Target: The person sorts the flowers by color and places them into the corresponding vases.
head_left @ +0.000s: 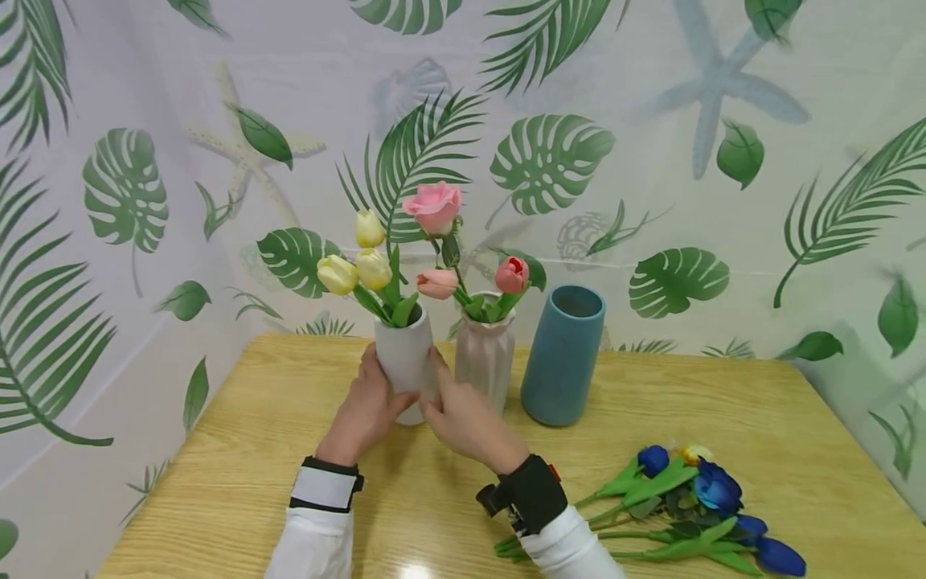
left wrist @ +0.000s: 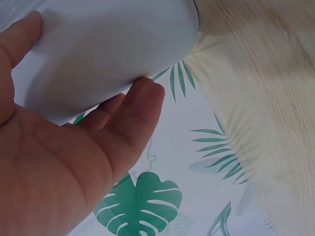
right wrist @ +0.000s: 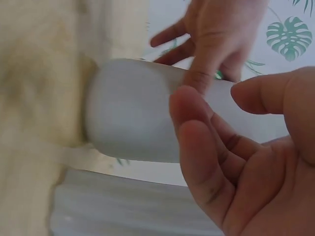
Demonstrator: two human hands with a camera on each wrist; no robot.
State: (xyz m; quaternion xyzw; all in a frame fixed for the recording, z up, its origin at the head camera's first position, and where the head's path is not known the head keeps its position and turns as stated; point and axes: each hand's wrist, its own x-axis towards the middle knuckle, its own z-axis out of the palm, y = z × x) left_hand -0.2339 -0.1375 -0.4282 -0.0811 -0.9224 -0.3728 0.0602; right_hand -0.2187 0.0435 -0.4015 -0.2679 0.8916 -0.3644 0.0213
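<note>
One leaf-printed backdrop (head_left: 463,48) fills the twelve o'clock side, behind a wooden table (head_left: 239,482). Take the white vase as the clock's centre, twelve towards the backdrop. At four o'clock, artificial flowers (head_left: 661,482) lie loose on the wood, mostly blue with one yellow bloom. A blue vase (head_left: 563,362) stands at three o'clock, its mouth bare of stems. The white vase (head_left: 403,354) itself is at eleven o'clock from the table's middle; whether its base touches the wood, I cannot tell. Between these two, also at three, stands a ribbed, pale pinkish vase (head_left: 485,362). The right hand (head_left: 466,418) grips the white vase from four o'clock, and the left hand (head_left: 364,402) holds it from eight, fingers curved around its side. A pink rose (head_left: 434,207) and two pink tulips (head_left: 512,275) rise from the ribbed vase; three pale yellow tulips (head_left: 374,268) lean towards eleven from the white one.
</note>
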